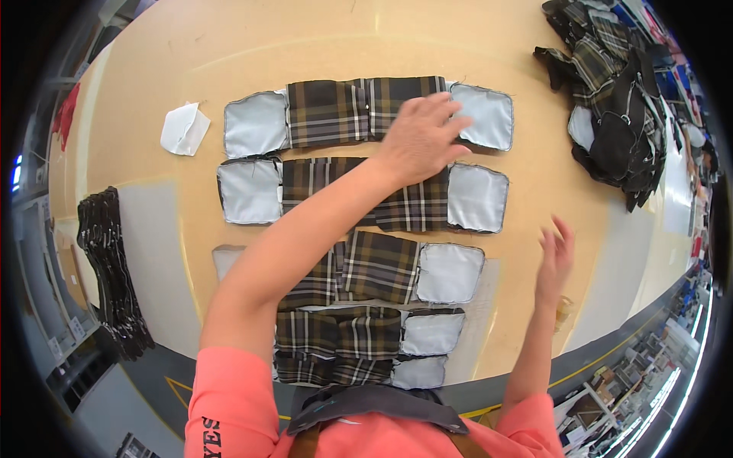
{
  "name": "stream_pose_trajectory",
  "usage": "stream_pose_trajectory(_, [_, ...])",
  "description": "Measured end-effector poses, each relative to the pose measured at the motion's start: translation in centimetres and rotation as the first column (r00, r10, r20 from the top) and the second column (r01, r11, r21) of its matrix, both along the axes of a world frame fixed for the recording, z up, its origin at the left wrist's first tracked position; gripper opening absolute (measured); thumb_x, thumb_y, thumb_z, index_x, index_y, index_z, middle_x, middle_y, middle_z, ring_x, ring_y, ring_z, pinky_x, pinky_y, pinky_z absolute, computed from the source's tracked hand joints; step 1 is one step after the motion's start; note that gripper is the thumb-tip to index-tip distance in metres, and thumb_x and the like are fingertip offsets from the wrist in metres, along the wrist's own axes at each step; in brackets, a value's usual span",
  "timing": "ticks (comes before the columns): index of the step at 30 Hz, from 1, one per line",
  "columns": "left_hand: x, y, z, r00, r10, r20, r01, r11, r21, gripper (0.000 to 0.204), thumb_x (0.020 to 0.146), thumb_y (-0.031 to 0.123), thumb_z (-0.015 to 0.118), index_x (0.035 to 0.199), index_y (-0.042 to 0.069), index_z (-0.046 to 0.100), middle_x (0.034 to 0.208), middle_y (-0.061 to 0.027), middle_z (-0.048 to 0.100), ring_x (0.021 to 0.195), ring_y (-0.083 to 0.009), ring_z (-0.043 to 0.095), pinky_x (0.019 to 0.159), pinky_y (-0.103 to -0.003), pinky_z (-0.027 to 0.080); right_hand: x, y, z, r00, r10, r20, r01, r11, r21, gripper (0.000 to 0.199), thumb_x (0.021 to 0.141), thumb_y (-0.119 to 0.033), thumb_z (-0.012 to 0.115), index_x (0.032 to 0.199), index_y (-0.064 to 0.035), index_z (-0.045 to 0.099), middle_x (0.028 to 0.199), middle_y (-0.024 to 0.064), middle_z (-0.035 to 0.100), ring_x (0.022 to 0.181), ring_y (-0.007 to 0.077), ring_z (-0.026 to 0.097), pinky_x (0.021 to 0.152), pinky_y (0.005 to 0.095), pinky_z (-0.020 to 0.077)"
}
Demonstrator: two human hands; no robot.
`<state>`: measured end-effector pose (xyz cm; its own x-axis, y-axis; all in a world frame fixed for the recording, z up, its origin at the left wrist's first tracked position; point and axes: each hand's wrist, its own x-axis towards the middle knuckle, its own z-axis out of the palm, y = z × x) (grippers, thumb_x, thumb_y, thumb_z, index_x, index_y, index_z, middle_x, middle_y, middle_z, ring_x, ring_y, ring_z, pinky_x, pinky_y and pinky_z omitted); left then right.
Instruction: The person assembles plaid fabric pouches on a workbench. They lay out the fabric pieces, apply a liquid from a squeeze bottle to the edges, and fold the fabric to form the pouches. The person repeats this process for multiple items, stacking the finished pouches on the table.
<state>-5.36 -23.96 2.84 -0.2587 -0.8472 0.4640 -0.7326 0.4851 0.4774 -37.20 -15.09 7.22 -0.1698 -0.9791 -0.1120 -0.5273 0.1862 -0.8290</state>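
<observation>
Several brown plaid fabric pieces with grey lining panels lie in rows on the tan table (534, 198). My left hand (422, 136) reaches far across, fingers spread flat on the right end of the top plaid piece (328, 113), touching its grey panel (484, 114). The forearm crosses over the second row's plaid piece (416, 210). My right hand (556, 256) hovers open above bare table to the right of the third row's piece (382, 267), holding nothing. More plaid pieces (340, 333) lie stacked nearest me.
A heap of plaid and dark fabric pieces (615, 91) sits at the table's far right. A small white fabric scrap (184, 130) lies at the upper left. A dark fabric stack (107, 267) rests on the left side. The table's curved front edge runs below.
</observation>
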Motion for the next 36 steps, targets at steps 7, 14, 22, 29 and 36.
stream_pose_trajectory(7, [0.8,-0.5,-3.6,0.955,-0.043,0.293,0.005,0.991,0.130,0.046,0.094,0.039,0.053,0.132,0.015,0.048,0.139,-0.0027,0.046,0.133,-0.0208,0.036,0.111,-0.050,0.024,-17.6,12.1,-2.7,0.847,-0.234,-0.477,0.254,0.967,-0.024,0.066,0.086,-0.024,0.068,0.140,-0.0031,0.036,0.137,0.0164,0.041,0.125,0.0282,0.043,0.105,0.0384,0.0350])
stream_pose_trajectory(14, [2.4,0.8,-4.9,0.972,-0.010,0.234,-0.031,0.985,0.171,0.050,0.093,0.039,0.054,0.138,0.019,0.044,0.145,-0.0014,0.041,0.136,-0.0212,0.035,0.115,-0.047,0.018,-21.7,11.0,-1.9,0.904,-0.418,-0.089,0.420,0.831,0.364,0.055,0.085,-0.028,0.070,0.131,-0.0060,0.047,0.116,0.0132,0.057,0.109,0.0237,0.056,0.092,0.0354,0.0468])
stream_pose_trajectory(22, [2.1,0.7,-4.8,0.983,0.044,0.177,-0.067,0.990,0.125,0.049,0.089,0.039,0.061,0.131,0.017,0.051,0.138,-0.0036,0.048,0.131,-0.0217,0.041,0.114,-0.045,0.022,-10.2,0.8,1.9,0.214,-0.265,0.940,0.084,0.964,0.253,0.050,0.089,-0.047,0.063,0.121,-0.0090,0.055,0.116,0.0130,0.061,0.101,0.0234,0.061,0.071,0.0324,0.0552])
stream_pose_trajectory(29, [2.2,0.6,-5.2,0.984,0.073,0.160,-0.087,0.993,0.083,0.046,0.088,0.043,0.060,0.124,0.015,0.055,0.133,-0.0047,0.053,0.128,-0.0217,0.044,0.112,-0.044,0.026,2.4,-8.1,0.5,0.099,-0.097,0.990,0.028,0.995,0.094,0.034,0.090,-0.022,0.066,0.119,-0.0105,0.055,0.118,0.0045,0.059,0.103,0.0185,0.054,0.080,0.0329,0.0485])
stream_pose_trajectory(36, [2.0,0.6,-4.9,0.988,0.070,0.136,-0.083,0.992,0.093,0.045,0.086,0.038,0.064,0.124,0.015,0.056,0.132,-0.0047,0.053,0.127,-0.0221,0.045,0.112,-0.044,0.027,6.2,-11.5,-2.4,0.291,-0.124,0.949,0.036,0.992,0.118,0.045,0.084,-0.030,0.075,0.118,-0.0098,0.055,0.112,0.0025,0.059,0.096,0.0153,0.056,0.079,0.0308,0.0502])
